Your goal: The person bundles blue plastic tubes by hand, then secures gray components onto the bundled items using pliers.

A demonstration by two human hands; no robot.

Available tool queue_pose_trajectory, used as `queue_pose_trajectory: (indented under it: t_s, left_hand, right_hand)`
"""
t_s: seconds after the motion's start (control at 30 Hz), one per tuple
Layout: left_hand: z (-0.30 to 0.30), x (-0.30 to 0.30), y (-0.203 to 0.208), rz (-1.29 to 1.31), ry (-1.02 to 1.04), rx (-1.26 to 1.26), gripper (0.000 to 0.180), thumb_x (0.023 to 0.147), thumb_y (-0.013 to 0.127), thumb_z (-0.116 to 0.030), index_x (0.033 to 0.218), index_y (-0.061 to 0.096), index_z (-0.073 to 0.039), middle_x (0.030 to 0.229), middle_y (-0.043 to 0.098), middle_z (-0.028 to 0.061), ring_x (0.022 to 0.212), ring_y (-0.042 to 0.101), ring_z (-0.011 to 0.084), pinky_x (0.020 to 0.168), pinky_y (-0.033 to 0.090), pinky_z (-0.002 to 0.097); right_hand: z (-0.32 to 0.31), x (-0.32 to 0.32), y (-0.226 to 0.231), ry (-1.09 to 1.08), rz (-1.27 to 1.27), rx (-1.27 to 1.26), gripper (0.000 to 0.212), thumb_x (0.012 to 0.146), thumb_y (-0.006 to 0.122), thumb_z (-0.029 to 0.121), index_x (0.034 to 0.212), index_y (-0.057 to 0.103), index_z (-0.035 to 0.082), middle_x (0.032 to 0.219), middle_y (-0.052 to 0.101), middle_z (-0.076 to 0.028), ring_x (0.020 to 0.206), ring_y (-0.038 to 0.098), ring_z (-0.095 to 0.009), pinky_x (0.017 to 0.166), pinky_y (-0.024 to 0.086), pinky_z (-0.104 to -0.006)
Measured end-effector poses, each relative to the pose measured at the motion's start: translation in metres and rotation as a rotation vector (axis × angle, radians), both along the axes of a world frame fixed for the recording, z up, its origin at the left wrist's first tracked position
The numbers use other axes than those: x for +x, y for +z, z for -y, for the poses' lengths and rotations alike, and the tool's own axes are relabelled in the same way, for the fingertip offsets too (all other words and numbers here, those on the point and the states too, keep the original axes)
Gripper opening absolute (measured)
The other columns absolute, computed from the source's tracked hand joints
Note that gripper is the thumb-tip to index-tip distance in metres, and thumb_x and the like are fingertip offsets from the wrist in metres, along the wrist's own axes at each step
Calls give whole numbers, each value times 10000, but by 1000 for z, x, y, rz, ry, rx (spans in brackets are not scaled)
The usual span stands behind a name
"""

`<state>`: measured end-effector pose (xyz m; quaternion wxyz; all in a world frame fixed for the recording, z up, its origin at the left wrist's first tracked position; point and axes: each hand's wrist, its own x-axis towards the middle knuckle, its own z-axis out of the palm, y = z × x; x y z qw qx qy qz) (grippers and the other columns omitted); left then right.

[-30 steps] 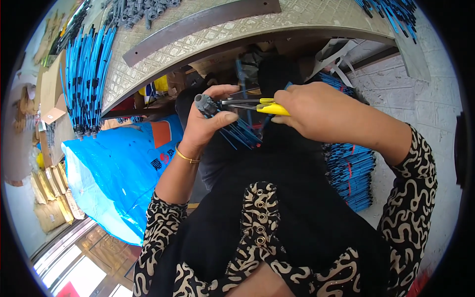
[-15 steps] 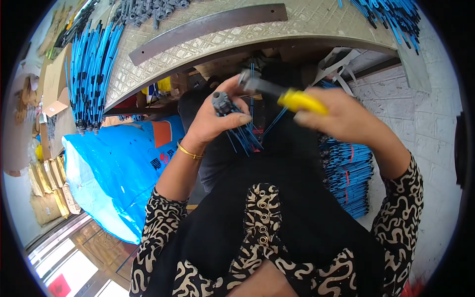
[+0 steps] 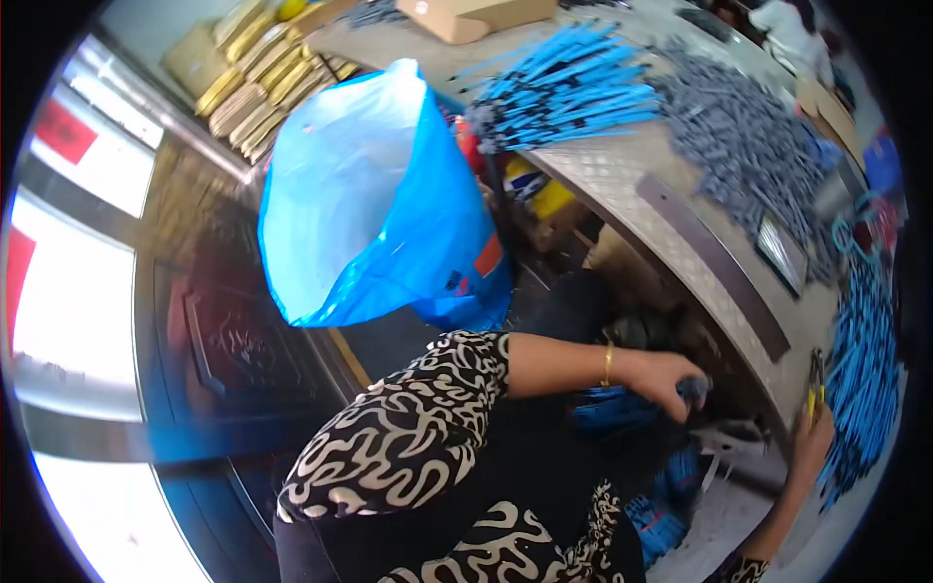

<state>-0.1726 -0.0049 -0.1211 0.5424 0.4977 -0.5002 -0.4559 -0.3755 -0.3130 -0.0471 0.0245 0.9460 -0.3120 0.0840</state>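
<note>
My left hand [image 3: 666, 382], with a gold bangle on its wrist, is closed around a grey plastic fitting [image 3: 693, 389] whose end sticks out past the fingers. Thin blue rods [image 3: 617, 408] lie below this hand, over my lap; whether they join the fitting is hidden. At the table's right end, my right hand [image 3: 814, 437] grips a hand tool with a yellow handle [image 3: 812, 398]. Its dark head points away from me, too small and blurred to name its kind. Beside it on the table lies a long pile of blue rods with black parts [image 3: 865, 360].
A curved metal strip [image 3: 714, 262] lies along the table edge [image 3: 622, 228]. Behind it are a heap of grey fittings [image 3: 739, 126], a blue rod bundle [image 3: 569, 92] and a cardboard box [image 3: 471, 15]. A large open blue bag [image 3: 457, 233] stands at left, near a dark door [image 3: 253, 340].
The view has swung left, bringing in the door and bag opening. My right hand has moved with the yellow-handled tool from beside my left hand to the table's right end.
</note>
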Motion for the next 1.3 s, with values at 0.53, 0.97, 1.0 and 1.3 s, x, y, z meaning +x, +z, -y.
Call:
queue_pose_trajectory:
  t_s: [0.53, 0.97, 1.0, 1.3]
  left_hand:
    - [-103, 73, 6, -1302, 838, -309, 261, 794, 546, -269, 821, 569, -11, 855, 613, 144, 762, 586, 251, 691, 496, 394]
    - [-110, 2, -57, -1212, 715, 143, 289, 841, 550, -285, 890, 588, -2, 858, 635, 104, 738, 598, 197, 733, 490, 315]
    - [-110, -6, -43, -944, 868, 138, 275, 844, 554, -265, 890, 593, 3, 851, 637, 102, 732, 598, 182, 724, 487, 299]
    - [-112, 12, 86, -358, -29, 174, 176, 829, 605, -126, 852, 654, 41, 827, 652, 98, 772, 593, 136, 724, 463, 249]
  right_hand:
    - [-202, 130, -92, 779, 489, 710, 422, 864, 545, 181, 1229, 457, -12, 1139, 552, -190, 1013, 571, -310, 864, 470, -360]
    - [-236, 90, -14, 990, 565, 1268, 421, 653, 746, 194, 1020, 573, 82, 930, 576, -91, 914, 575, -221, 753, 467, -310]
    - [-235, 88, -14, 1068, 508, 1150, 412, 640, 753, 199, 996, 581, 83, 908, 574, -86, 889, 575, -215, 732, 465, -307]
    - [-236, 79, -26, 1001, 161, 1227, 398, 579, 762, 261, 864, 583, 50, 847, 559, -82, 732, 516, -242, 668, 424, -342]
